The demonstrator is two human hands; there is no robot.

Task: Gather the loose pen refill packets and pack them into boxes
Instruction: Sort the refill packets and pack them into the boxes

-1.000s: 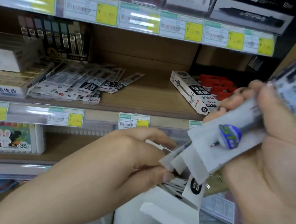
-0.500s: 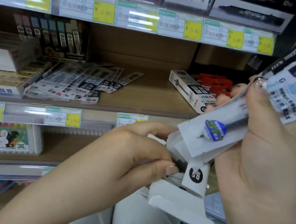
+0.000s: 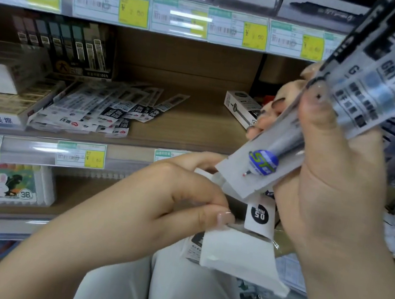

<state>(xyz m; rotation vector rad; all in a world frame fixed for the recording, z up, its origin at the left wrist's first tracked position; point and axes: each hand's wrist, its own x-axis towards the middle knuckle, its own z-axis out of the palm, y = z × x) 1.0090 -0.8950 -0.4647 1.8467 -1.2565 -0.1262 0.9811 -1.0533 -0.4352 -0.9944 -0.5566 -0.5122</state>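
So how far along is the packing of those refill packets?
Nothing visibly boxed yet. In hand: the right hand grips a bundle of packets while the left hand pinches their lower ends. Left: a loose pile of packets on the shelf, beside a white box.

The right hand (image 3: 334,185) fills the right of the frame, raised, thumb pressed flat toward the curled fingers in a clamping grip. The left hand (image 3: 179,197) sits at centre, forearm running to the lower left, thumb and forefinger pinched together.
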